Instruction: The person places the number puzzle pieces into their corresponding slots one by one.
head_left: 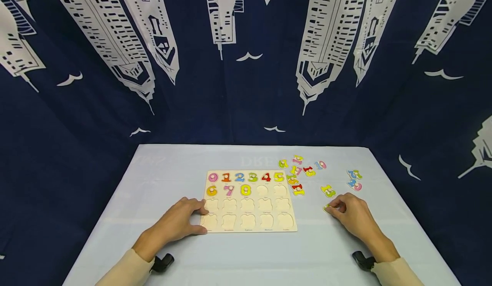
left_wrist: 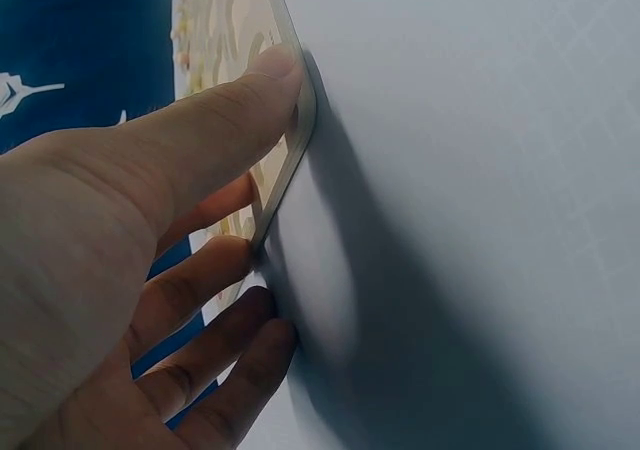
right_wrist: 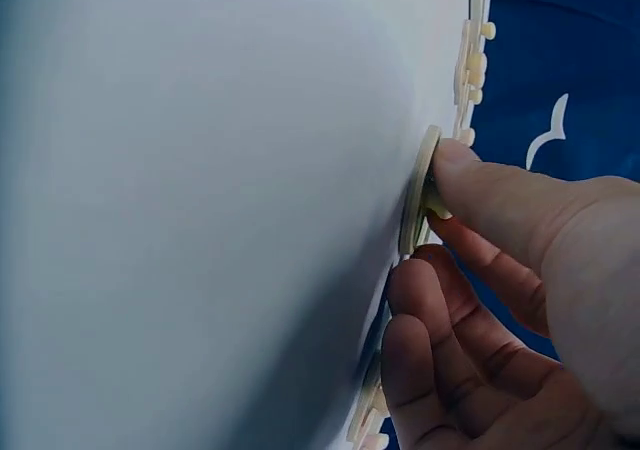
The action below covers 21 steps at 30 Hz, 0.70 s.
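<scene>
A wooden number puzzle board [head_left: 255, 209] lies on the table, with colored digits 0 to 8 in its upper recesses and bare recesses below. My left hand [head_left: 178, 220] rests at its lower left, thumb on the corner and fingers along the left edge. In the left wrist view, the thumb [left_wrist: 235, 105] presses the board's corner. To the right of the board, my right hand [head_left: 351, 215] pinches a knobbed number puzzle piece [right_wrist: 415, 200] near the tabletop. Fingers mostly hide that piece in the head view. Just beyond it lies a green-and-yellow number piece [head_left: 328, 191].
Several loose number pieces [head_left: 309, 171] are grouped by the board's upper right corner, some close to its edge. Two more, including a blue-and-pink piece [head_left: 355, 185], lie farther right. A white cloth covers the table [head_left: 161, 179]; a dark blue patterned curtain [head_left: 226, 102] hangs behind.
</scene>
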Available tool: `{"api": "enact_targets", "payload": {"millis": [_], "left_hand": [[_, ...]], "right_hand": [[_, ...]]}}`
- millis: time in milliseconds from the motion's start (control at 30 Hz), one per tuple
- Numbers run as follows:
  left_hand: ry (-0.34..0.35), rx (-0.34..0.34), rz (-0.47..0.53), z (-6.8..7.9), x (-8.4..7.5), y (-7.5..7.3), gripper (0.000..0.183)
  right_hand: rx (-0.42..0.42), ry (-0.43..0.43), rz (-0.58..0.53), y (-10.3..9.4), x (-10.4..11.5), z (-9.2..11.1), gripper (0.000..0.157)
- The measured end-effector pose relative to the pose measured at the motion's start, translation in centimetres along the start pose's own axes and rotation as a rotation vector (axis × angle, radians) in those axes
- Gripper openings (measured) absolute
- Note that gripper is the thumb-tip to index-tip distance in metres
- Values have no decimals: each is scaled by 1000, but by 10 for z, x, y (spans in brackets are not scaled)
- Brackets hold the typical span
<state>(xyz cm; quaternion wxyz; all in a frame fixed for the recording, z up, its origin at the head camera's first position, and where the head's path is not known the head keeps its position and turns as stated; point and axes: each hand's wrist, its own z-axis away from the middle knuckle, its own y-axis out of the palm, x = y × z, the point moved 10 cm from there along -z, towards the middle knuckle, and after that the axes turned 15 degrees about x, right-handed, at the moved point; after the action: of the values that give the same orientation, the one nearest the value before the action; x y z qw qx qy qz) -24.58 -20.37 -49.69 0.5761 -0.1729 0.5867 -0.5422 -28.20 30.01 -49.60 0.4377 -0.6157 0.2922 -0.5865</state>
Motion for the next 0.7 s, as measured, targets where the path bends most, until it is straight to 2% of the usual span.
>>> {"api": "enact_targets", "payload": {"millis": [267,600,700], "left_hand": [[-12,0,7,-1,2,1,49],[5,-7,-11,1,-1,0,49],[6,-5,-11,0,-1,0,48]], "right_hand": [[-8,-46,-15,-3,17,-4,13],[24,-89,-45,8,61,-26,12],[34,-126,-63,14,79,-35,12]]}}
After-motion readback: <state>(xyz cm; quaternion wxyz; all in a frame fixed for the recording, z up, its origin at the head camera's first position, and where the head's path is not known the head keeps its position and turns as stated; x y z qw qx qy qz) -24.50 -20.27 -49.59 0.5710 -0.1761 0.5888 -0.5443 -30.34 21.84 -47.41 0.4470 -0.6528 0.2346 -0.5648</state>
